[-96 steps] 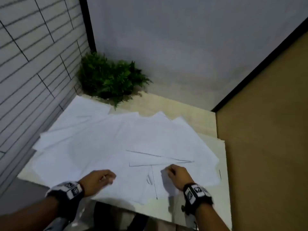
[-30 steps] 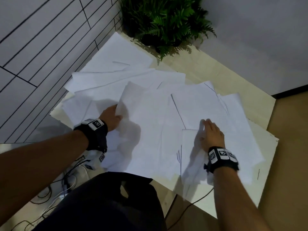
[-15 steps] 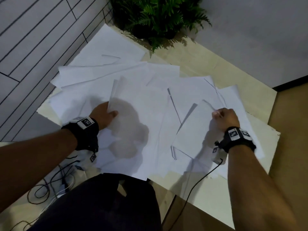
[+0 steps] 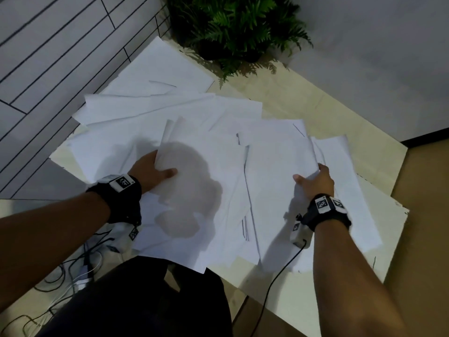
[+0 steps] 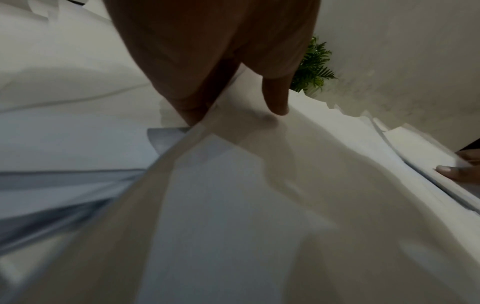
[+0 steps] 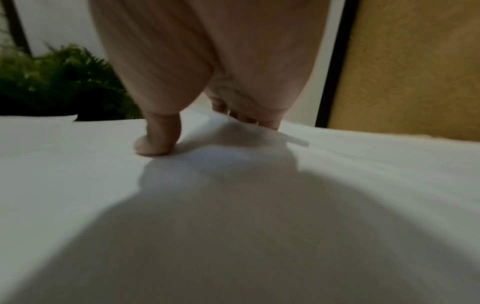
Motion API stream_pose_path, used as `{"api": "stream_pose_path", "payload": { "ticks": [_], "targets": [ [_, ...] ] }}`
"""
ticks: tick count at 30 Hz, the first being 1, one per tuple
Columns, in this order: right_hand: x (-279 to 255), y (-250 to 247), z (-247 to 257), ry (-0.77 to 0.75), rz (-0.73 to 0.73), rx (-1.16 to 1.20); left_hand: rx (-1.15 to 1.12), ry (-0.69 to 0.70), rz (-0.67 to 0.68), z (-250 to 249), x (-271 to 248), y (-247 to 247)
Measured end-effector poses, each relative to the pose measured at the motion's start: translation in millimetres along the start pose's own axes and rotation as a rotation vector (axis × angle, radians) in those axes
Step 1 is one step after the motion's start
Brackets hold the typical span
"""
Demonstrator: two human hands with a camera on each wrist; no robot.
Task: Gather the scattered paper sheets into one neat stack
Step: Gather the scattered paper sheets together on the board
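Several white paper sheets point(image 4: 218, 152) lie overlapping across a pale wooden table point(image 4: 323, 110). My left hand point(image 4: 155, 172) grips the left edge of a sheaf near the middle, thumb on top and fingers underneath, as the left wrist view shows with my left thumb point(image 5: 278, 102) on the paper point(image 5: 259, 185). My right hand point(image 4: 313, 178) grips the right edge of the sheets beside it. In the right wrist view my right thumb point(image 6: 155, 142) presses on the paper point(image 6: 259, 195) and the other fingers curl over the far edge. Loose sheets point(image 4: 165, 69) reach the far left corner.
A potted fern point(image 4: 233, 27) stands at the table's back corner against a grey wall. A tiled wall point(image 4: 48, 57) runs along the left. Cables point(image 4: 60, 276) lie on the floor at lower left. Brown floor point(image 4: 427, 215) lies beyond the table's right edge.
The sheet my right hand held raised has come down onto the pile, and that hand has shifted slightly left. My left hand still holds the left edge of its sheaf.
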State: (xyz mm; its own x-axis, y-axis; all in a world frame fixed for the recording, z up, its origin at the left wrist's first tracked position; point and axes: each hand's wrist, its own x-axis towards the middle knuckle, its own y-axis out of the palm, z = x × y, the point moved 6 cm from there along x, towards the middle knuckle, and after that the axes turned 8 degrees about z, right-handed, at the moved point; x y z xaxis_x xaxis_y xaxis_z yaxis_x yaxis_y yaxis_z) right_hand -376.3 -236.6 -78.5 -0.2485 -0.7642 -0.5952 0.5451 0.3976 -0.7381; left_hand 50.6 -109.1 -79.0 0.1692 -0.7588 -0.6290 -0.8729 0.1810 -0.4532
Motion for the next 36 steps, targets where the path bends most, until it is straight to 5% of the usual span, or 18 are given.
{"api": "stream_pose_path", "payload": {
  "ticks": [5, 10, 17, 23, 28, 36],
  "targets": [
    [-5, -11, 2, -0.118, -0.141, -0.188, -0.059, 0.0, 0.016, -3, 5, -4],
    [-2, -8, 5, -0.077, -0.069, -0.104, -0.049, 0.001, -0.047, -1, 6, -15],
    [-29, 17, 27, -0.14, 0.087, 0.138, 0.092, 0.007, 0.029, 4, 6, -3],
    [-71, -5, 0, -0.048, -0.139, 0.396, -0.018, -0.005, -0.087, 10, 9, -31],
    [-97, 49, 1, 0.118, -0.041, 0.596, 0.034, -0.029, -0.105, 24, 13, -55],
    [-129, 5, 55, -0.115, -0.3, 0.75, 0.032, 0.027, -0.116, 14, 11, -74]
  ]
}}
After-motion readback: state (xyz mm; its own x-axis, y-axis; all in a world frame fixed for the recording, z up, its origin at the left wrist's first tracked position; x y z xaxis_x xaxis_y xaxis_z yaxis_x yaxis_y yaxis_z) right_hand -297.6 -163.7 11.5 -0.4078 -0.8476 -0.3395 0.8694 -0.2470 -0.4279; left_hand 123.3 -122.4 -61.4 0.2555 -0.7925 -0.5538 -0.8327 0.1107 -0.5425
